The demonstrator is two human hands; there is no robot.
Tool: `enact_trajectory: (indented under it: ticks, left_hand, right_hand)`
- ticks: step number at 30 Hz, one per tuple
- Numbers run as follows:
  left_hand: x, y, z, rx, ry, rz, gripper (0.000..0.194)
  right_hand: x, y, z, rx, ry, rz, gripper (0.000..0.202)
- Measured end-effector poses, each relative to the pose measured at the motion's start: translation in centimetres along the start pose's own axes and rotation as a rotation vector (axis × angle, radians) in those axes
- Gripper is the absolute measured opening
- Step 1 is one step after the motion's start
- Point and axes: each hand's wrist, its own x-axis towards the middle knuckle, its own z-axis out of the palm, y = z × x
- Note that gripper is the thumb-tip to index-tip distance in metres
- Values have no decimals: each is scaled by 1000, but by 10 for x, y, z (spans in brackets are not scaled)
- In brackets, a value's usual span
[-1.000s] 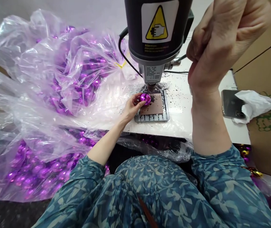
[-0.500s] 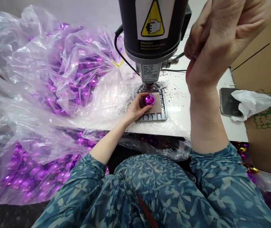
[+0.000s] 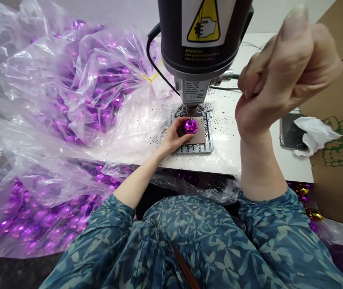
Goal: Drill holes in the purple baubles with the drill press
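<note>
Thumb and fingers of my left hand (image 3: 173, 138) curve round the left side of a shiny purple faceted piece (image 3: 191, 126). The piece lies on a brown square board (image 3: 200, 136) on the slotted metal base (image 3: 210, 146) of a drill press (image 3: 201, 60). The drill tip meets or nearly meets the top of the piece. My right hand (image 3: 288, 72) is raised beside the machine, its fingers closed round the end of the metal lever (image 3: 233, 76); most of the grip is hidden behind the hand.
Clear plastic bags (image 3: 99, 92) of purple pieces fill the left side, and dark chips lie scattered on the white table (image 3: 225, 140). At the right are a phone (image 3: 291, 130), a crumpled tissue (image 3: 320, 134) and a cardboard box (image 3: 336, 180). A black cable hangs beside the drill.
My right hand has turned and its wrist has come down a little with the lever. The drill tip now shows at the top of the purple piece. My left hand stays around the piece.
</note>
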Motion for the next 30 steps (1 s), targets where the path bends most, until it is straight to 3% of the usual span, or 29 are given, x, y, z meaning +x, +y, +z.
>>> enact_trajectory:
  ticks: [4, 10, 18, 24, 27, 30]
  left_hand:
    - [0, 1, -1, -36, -12, 9, 65]
    - [-1, 5, 0, -56, -17, -11, 65]
    - [-1, 3, 1, -59, -2, 5, 65]
    - [-1, 2, 2, -88, -8, -9, 67]
    - [-2, 1, 2, -91, -1, -7, 66]
    - [-1, 0, 2, -84, -7, 1, 64]
  right_hand:
    - [-12, 2, -7, 11, 15, 20, 69]
    - [-20, 16, -6, 71, 60, -146, 74]
    - [-35, 27, -26, -77, 42, -156, 76]
    - [-47, 38, -38, -218, -9, -54, 88]
    - [-51, 43, -38, -152, 24, -104, 94]
    - [-39, 32, -26, -94, 35, -74, 90]
